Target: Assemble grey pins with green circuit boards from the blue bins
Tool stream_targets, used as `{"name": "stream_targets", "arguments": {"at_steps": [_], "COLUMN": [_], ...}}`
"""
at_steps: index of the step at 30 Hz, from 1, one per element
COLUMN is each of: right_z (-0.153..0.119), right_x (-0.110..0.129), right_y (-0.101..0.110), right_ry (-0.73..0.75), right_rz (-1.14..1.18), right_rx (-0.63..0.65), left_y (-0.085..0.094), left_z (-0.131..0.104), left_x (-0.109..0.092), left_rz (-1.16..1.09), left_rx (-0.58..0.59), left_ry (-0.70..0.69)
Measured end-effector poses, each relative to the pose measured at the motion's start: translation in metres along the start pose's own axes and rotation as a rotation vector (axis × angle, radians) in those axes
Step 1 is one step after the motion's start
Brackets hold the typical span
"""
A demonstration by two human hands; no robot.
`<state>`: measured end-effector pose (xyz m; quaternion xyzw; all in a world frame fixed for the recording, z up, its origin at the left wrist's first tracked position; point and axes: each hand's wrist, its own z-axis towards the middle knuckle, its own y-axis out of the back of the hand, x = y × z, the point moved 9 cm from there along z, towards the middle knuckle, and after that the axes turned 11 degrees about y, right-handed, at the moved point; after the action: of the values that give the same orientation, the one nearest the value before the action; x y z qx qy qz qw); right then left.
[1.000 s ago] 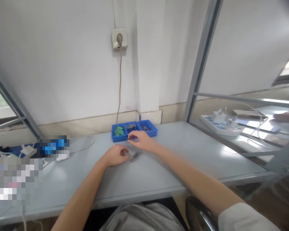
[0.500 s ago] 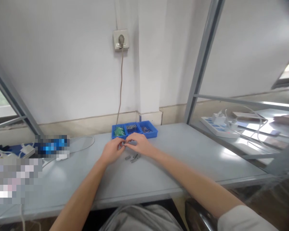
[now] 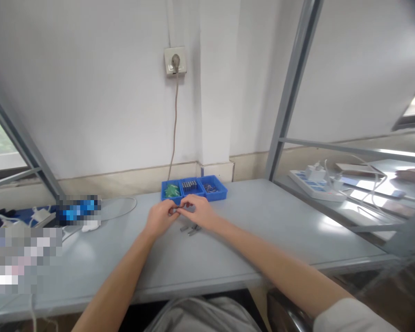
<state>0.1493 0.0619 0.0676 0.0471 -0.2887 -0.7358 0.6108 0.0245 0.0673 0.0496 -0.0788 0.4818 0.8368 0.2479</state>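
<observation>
My left hand (image 3: 160, 216) and my right hand (image 3: 198, 212) meet fingertip to fingertip above the table, just in front of the blue trays. Both are closed in a pinch around something small that the fingers mostly hide. Below my right hand lie several small grey metal pieces (image 3: 192, 229) on the tabletop. Behind the hands, one blue tray (image 3: 221, 195) contains small dark and metallic parts. The middle tray holds a block of small cylinders (image 3: 189, 185) standing in rows. Green pieces (image 3: 172, 190) fill the left tray.
The grey table (image 3: 263, 221) runs along a white wall with a plugged-in socket (image 3: 175, 61). At the left lie a white mouse-like object (image 3: 90, 225), cables and blurred-out items. A white power strip (image 3: 314, 184) rests beyond the grey metal frame (image 3: 293, 92) at right.
The view has shifted slightly. Both hands remain together at the same spot, their fingertips turned a little around the small thing between them.
</observation>
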Motion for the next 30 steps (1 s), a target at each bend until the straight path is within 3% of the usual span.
{"name": "stream_targets", "arguments": {"at_steps": [12,15,20,26,30], "right_z": [-0.002,-0.002,0.006,0.028,0.035], "right_x": [-0.003,-0.02,-0.071,-0.129,-0.151], "right_y": [0.005,0.011,0.029,0.027,0.011], "right_ry": [-0.026,-0.09,-0.231,-0.428,-0.506], "right_rz": [-0.05,-0.086,-0.197,-0.45,-0.571], "right_rx": [-0.077,-0.08,-0.039,0.317,0.541], "left_y": [0.003,0.003,0.002,-0.001,-0.002], "left_z": [0.0,0.0,-0.001,0.0,0.0], "left_x": [-0.003,-0.001,-0.003,-0.005,-0.005], "left_rz": [-0.01,-0.032,-0.048,-0.007,-0.002], "left_rx": [-0.049,-0.042,-0.013,0.034,0.056], "left_ry": [-0.045,-0.035,-0.025,-0.021,-0.014]}}
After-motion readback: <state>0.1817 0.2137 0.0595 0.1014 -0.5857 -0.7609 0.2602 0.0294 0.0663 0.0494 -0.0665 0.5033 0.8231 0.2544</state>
